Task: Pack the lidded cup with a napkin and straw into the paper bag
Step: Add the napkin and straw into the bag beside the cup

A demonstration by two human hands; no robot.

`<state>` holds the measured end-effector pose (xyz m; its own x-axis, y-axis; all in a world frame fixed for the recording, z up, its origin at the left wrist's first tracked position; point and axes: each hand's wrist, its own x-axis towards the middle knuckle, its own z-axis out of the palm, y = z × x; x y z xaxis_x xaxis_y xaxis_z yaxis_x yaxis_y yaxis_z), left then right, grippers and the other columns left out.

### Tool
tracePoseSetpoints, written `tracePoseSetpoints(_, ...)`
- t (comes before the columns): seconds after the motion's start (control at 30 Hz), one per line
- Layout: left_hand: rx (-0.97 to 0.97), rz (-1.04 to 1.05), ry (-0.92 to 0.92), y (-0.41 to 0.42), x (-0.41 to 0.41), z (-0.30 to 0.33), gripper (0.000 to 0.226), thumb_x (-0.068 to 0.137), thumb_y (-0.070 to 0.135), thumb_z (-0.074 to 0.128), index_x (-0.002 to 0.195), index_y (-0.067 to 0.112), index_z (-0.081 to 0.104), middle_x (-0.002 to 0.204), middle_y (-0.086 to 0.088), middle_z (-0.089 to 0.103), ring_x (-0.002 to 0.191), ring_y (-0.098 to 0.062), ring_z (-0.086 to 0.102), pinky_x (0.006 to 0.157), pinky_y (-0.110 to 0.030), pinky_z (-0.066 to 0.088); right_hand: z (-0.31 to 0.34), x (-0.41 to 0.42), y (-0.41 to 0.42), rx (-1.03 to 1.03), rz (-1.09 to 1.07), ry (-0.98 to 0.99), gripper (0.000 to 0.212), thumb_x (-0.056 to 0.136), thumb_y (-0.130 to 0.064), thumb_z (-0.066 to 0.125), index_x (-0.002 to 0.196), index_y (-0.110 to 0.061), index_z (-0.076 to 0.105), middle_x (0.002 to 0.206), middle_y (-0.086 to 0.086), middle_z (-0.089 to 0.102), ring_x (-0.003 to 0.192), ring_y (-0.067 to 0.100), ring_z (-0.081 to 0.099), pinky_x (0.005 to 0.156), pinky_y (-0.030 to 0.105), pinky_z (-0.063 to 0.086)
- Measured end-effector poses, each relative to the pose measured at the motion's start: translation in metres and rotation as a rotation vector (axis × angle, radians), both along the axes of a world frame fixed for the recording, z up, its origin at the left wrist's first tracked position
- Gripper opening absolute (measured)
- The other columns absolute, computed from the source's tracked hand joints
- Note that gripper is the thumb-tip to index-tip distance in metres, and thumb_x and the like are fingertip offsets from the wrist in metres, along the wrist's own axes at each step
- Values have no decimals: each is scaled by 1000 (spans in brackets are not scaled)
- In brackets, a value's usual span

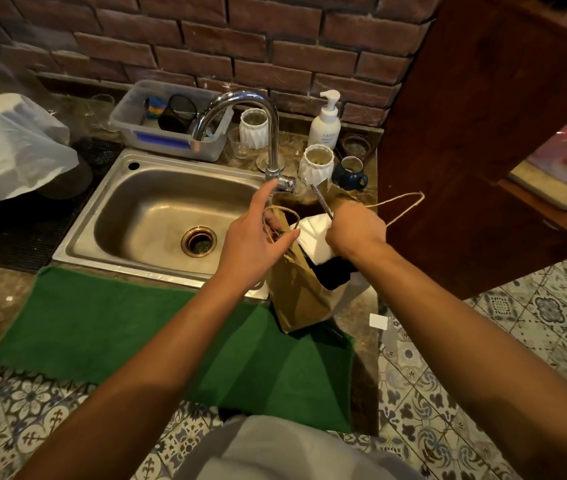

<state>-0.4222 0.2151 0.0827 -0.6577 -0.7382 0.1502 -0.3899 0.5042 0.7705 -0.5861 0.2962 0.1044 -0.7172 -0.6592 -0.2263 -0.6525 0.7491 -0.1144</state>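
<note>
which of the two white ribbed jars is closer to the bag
The front jar, beside the blue mug; the other jar stands farther back, behind the faucet.

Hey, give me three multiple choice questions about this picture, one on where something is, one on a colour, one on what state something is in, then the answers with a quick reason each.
1. Where does the paper bag stand?
A. In the sink basin
B. On the counter at the sink's right front corner, partly on the towel
C. On the floor tiles

2. What colour is the towel in front of the sink?
A. Green
B. Red
C. Yellow

3. What is the right hand doing?
A. Resting flat on the counter
B. Turning the tap
C. Gripping a straw and a white napkin at the bag's open mouth

Answers: 1 B, the bag's base sits at the towel's far right edge beside the basin. 2 A, the cloth is plainly green. 3 C, the fist is closed on the straw with the napkin under it, while the left hand holds the bag's handle.
</note>
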Motion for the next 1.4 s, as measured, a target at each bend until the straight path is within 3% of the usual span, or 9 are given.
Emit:
tracePoseSetpoints(0.2, 0, 0, 3, 2, 1, 3, 89, 85, 36, 79, 155, 36, 25, 83, 14, 62, 73, -7, 65, 75, -39, 60, 5, 7, 2, -121, 8, 6, 30, 95, -40, 57, 95, -11, 66, 84, 5, 65, 77, 25, 64, 66, 37, 55)
tracePoseSetpoints(0.27, 0, 3, 0, 1, 3, 3, 89, 85, 36, 80, 155, 37, 25, 83, 13, 63, 72, -8, 65, 74, -39, 60, 12, 4, 6, -290, -53, -170, 31, 97, -38, 54, 90, -11, 68, 73, 3, 73, 66, 23, 71, 64, 38, 62)
tracePoseSetpoints(0.33, 0, 5, 1, 1, 4, 3, 89, 85, 35, 80, 155, 36, 25, 83, 13, 63, 73, -10, 66, 75, -40, 60, 21, 4, 12, -403, -101, -423, 24, 99, -28, 53, 93, -12, 69, 64, 5, 75, 49, 18, 70, 48, 30, 58)
tracePoseSetpoints(0.47, -2, -10, -2, 1, 5, 3, 91, 84, 33, 81, 156, 36, 24, 84, 11, 65, 74, -13, 67, 76, -44, 60, 27, 10, 28, -458, -85, -652, 17, 101, -18, 57, 104, -6, 69, 80, 7, 79, 48, 20, 71, 36, 25, 48)
tracePoseSetpoints(0.6, -2, -10, -11, 0, 6, 3, 92, 84, 34, 81, 156, 37, 23, 87, 10, 67, 75, -12, 67, 76, -42, 60, 22, 19, 42, -425, -35, -620, 19, 102, -23, 59, 106, -12, 74, 91, 2, 79, 55, 18, 75, 40, 26, 52)
tracePoseSetpoints(0.73, -1, -22, -7, 0, 7, 2, 93, 84, 33, 81, 156, 38, 22, 88, 8, 67, 77, -14, 67, 78, -43, 60, 24, 20, 45, -389, 39, -537, 15, 100, -25, 65, 105, -18, 77, 78, -9, 74, 54, 13, 74, 46, 18, 52)
tracePoseSetpoints(1.03, -5, -34, -1, -2, 5, 1, 92, 85, 36, 79, 156, 38, 21, 88, 8, 65, 75, -14, 66, 74, -44, 60, 27, 15, 46, -479, 9, -568, 35, 94, -16, 72, 129, -16, 69, 113, -1, 75, 63, 13, 77, 51, 40, 62)
tracePoseSetpoints(1.27, -25, -40, 19, -2, 1, -2, 86, 88, 45, 74, 156, 37, 21, 98, 8, 66, 85, -13, 66, 78, -45, 59, 36, 23, 89, -808, -24, -547, 18, 97, -23, 68, 112, -24, 78, 83, -1, 78, 53, 20, 70, 48, 23, 51)
tracePoseSetpoints(1.4, -35, -55, 23, 0, -3, -3, 83, 90, 45, 71, 156, 34, 23, 105, 10, 67, 94, -13, 65, 85, -47, 58, 23, 15, 115, -903, -153, -496, 17, 98, -23, 67, 109, -25, 80, 87, -5, 80, 48, 19, 65, 48, 30, 51)
